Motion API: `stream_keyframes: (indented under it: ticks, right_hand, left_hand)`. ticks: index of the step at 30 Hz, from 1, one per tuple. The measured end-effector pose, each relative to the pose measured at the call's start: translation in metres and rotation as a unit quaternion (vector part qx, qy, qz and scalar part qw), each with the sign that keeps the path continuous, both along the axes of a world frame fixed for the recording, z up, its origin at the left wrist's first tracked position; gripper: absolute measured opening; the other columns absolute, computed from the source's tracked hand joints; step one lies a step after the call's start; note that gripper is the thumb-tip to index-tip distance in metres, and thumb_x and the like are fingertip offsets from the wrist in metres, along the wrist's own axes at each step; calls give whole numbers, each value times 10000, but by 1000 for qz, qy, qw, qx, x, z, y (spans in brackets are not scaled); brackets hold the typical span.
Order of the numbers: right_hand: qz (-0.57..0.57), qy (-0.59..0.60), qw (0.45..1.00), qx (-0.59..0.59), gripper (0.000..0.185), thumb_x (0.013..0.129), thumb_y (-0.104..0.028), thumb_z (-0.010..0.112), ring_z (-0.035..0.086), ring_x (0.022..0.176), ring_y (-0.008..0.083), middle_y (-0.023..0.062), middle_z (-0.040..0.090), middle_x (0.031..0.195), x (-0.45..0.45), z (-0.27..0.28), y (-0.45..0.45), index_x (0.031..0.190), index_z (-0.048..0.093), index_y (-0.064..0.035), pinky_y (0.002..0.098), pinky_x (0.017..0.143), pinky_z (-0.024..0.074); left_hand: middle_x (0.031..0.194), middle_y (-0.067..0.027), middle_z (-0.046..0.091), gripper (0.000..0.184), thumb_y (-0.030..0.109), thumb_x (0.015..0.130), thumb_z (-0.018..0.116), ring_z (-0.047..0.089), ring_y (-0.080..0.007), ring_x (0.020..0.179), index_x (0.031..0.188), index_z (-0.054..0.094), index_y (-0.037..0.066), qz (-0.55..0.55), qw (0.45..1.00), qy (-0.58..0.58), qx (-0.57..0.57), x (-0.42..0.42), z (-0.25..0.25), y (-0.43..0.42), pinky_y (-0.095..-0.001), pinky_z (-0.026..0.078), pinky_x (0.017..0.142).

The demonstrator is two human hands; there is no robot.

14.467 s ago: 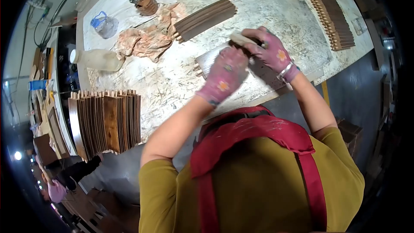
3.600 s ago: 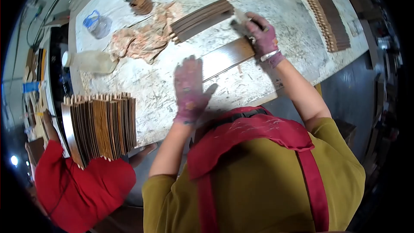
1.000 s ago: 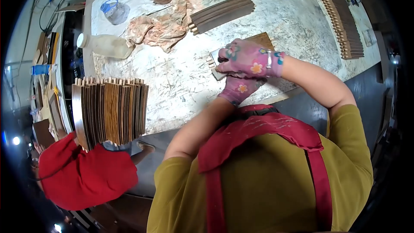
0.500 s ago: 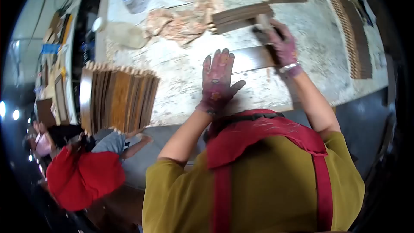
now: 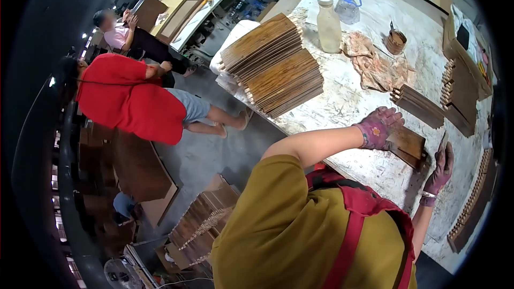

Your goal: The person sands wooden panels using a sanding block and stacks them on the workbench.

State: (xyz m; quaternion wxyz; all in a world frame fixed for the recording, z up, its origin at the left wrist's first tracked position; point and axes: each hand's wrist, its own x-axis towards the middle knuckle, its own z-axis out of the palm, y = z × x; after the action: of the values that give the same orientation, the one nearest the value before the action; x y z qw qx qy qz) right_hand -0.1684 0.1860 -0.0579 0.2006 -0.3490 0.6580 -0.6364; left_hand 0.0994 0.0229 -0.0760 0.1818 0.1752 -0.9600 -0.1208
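A brown wooden board lies on the white, stained table. My left hand, in a pink flowered glove, rests at the board's left end with its fingers stretched out. At the right end is my right hand, its gloved fingers bent round a small light-tipped object that is too small to name. Just behind the board sits a short stack of dark boards. A large stack of boards with pegs stands at the table's left edge.
A capped bottle, a blue-topped jug, a stained cloth and a can stand behind. More pegged boards lie right, beside a carton. A person in red stands on the left.
The view has swung left, showing more floor and people. My left hand has come onto the board's end from beside it. My right hand remains near the other end.
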Motion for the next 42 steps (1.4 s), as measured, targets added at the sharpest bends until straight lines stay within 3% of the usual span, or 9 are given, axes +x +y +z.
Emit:
stream_keyframes:
  ticks: [6,10,15,17,20,23,30,35,42]
  right_hand:
    - [57,-41,998,-9,427,1012,-232,562,608,1074,158,84,614,1251,19,0,-15,1360,524,13,301,930,494]
    - [60,-25,997,-30,427,1017,-245,547,604,1088,179,96,600,1260,30,17,-15,1357,524,13,316,948,495]
    - [1,-42,998,-35,440,1021,-247,537,593,1131,189,111,578,1303,17,40,13,1374,507,12,331,940,505]
    - [-24,-49,997,-52,454,1018,-262,543,590,1144,195,116,569,1320,6,45,26,1383,499,4,341,944,508]
    - [-45,-72,995,-58,473,1015,-291,545,586,1164,205,115,561,1337,-2,50,39,1390,492,-7,360,957,509]
    - [-46,-69,996,-40,485,1014,-312,540,592,1151,202,114,558,1331,3,51,40,1390,493,-9,361,955,503]
    - [3,-96,995,-33,494,984,-313,572,596,1094,194,97,594,1243,35,48,14,1362,520,2,341,925,502]
    - [16,-74,997,-24,511,967,-343,593,580,1124,209,119,560,1310,32,49,21,1350,538,-9,341,929,504]
    - [7,-233,971,48,395,940,-280,640,596,866,118,50,640,1014,33,32,50,1239,595,-27,269,747,516]
  left_hand:
    - [1267,-148,551,774,432,793,711,515,-325,1200,1445,444,111,-4,981,-172,95,-29,27,-2,-430,385,1046]
    - [1199,-154,575,711,402,795,737,539,-317,1174,1398,488,119,-5,993,-117,36,-31,60,0,-426,456,962]
    - [1029,-81,579,207,194,818,624,607,-288,974,1015,588,139,-37,999,24,26,-21,40,8,-408,494,881]
    - [921,-61,560,166,168,814,610,605,-253,867,977,607,140,54,993,98,-50,22,88,28,-398,513,741]
    - [919,-65,646,363,40,768,624,627,-269,873,1121,656,118,107,973,191,-72,93,136,23,-397,524,751]
    - [953,-62,660,306,55,792,628,633,-221,898,1092,667,103,293,922,82,-239,166,182,21,-379,523,761]
    - [1136,-40,643,345,154,842,660,631,-233,1018,1187,653,149,462,852,-55,-240,255,142,3,-379,511,830]
    - [1146,-111,660,315,189,882,651,618,-320,1071,1177,676,80,410,889,51,-196,225,157,9,-412,474,943]
    - [1246,-158,616,410,242,891,628,564,-341,1168,1264,621,72,8,992,48,115,52,101,36,-434,428,1013]
